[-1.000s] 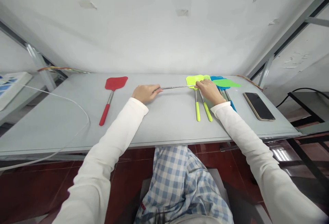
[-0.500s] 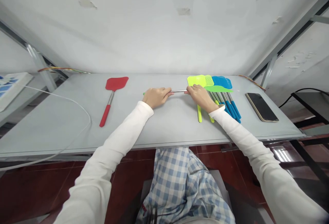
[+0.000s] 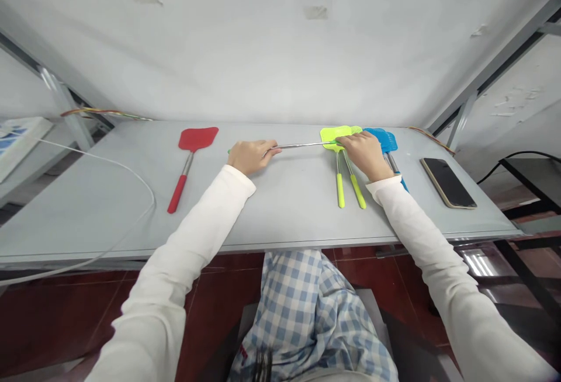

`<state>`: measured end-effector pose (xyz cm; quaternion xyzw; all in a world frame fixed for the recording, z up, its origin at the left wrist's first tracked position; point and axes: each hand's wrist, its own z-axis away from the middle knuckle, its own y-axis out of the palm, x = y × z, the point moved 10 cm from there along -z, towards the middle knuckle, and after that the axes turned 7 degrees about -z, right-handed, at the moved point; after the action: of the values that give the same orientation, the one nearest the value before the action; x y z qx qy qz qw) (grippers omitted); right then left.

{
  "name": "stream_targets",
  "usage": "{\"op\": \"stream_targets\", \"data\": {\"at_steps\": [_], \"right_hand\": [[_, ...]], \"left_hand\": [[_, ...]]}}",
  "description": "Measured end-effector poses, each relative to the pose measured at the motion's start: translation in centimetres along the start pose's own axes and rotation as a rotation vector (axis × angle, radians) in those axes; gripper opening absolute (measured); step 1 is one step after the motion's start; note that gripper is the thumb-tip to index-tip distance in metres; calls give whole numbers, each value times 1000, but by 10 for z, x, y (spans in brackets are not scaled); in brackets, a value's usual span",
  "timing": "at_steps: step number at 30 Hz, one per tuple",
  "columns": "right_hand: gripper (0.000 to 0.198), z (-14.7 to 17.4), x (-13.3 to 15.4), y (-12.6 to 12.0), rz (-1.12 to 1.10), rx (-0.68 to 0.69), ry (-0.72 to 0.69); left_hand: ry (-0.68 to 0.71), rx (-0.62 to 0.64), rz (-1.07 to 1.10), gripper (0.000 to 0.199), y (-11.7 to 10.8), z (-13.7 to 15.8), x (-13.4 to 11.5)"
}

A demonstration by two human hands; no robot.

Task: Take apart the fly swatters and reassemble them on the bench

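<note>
Both of my hands grip a green fly swatter (image 3: 302,145) with a metal rod, held level above the table. My left hand (image 3: 250,157) is closed around the handle end, where a bit of green shows past the fist. The fingers of my right hand (image 3: 362,153) pinch the other end of the rod by the green head, which is mostly hidden. Below and beside my right hand lie yellow-green fly swatters (image 3: 340,190) and blue fly swatters (image 3: 385,138), partly covered by the hand and sleeve. To the left a red fly swatter (image 3: 198,139) lies with its handle toward me.
A phone (image 3: 447,182) lies at the right of the grey table (image 3: 280,218). A white cable (image 3: 131,172) loops over the left side. Metal frame posts (image 3: 65,107) and a white wall (image 3: 245,49) bound the table. Coloured wires (image 3: 105,114) run along the back left.
My hands have moved apart, and a longer stretch of metal rod shows between them. My right hand has shifted right, uncovering the yellow-green handles and covering more blue ones.
</note>
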<state>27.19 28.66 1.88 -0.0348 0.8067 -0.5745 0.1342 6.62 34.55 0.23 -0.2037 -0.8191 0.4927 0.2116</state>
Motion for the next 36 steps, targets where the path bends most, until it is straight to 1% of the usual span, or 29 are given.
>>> {"op": "stream_targets", "data": {"at_steps": [4,7,12,14,17,19,23,27,32,36], "right_hand": [[30,3,33,8,4,92,-72],[31,4,42,8,2,89,-80],[32,4,39,6,-9,49,-30],[32,4,40,2,-36,6,-27],[46,6,47,-10,-104,-110,-70],[51,8,51,-15,-144,-156,-86],[47,8,53,-16,-176,-189,-107],[36,6,52,-12,-156,-216,-146],[31,4,51,-12,-110,-203,-188],[31,5,56,-17,-90,-206,-211]], "left_hand": [[62,47,-37,46,3,3,-24],[58,68,-37,49,2,5,-29],[9,31,-12,51,-5,4,-23],[7,14,-6,51,-8,3,-23],[7,-18,14,52,-13,1,-21],[10,-59,29,51,-18,0,-21],[45,-125,53,47,-24,0,-27],[94,-129,93,43,-21,1,-39],[150,-142,149,37,-19,2,-51],[234,-168,106,43,-22,1,-69]]}}
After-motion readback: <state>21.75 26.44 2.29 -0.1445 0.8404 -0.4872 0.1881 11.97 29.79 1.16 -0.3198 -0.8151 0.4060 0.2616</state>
